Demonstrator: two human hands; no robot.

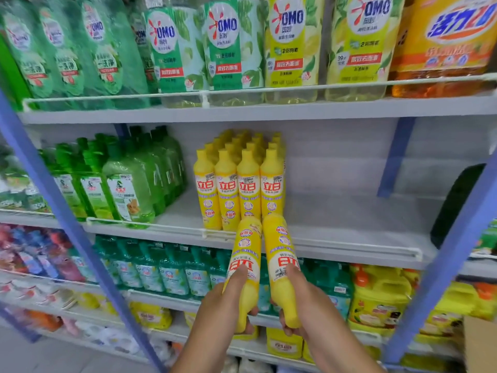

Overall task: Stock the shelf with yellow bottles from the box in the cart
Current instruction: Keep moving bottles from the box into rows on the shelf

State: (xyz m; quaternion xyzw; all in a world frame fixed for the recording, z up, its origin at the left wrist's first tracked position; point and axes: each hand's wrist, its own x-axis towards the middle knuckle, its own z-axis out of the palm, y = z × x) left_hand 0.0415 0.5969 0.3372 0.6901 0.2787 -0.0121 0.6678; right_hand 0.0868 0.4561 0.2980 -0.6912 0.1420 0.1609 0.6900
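Two yellow bottles are held side by side, caps toward the person and bases pointing at the middle shelf [349, 211], their labels upside down. The left bottle [246, 265] is gripped around its neck end by the left hand [226, 302], fingers wrapped on it and thumb laid along the label. The right bottle [282, 265] is clasped the same way by the right hand [301, 305]. The two bases sit at the white wire rail [349, 244] on the shelf's front edge, just before a block of upright yellow bottles [239, 189] standing in rows. To the right of that block the shelf board is bare; to its left stand green bottles [121, 184]. Green and yellow OMO refill pouches [228, 44] line the shelf above.
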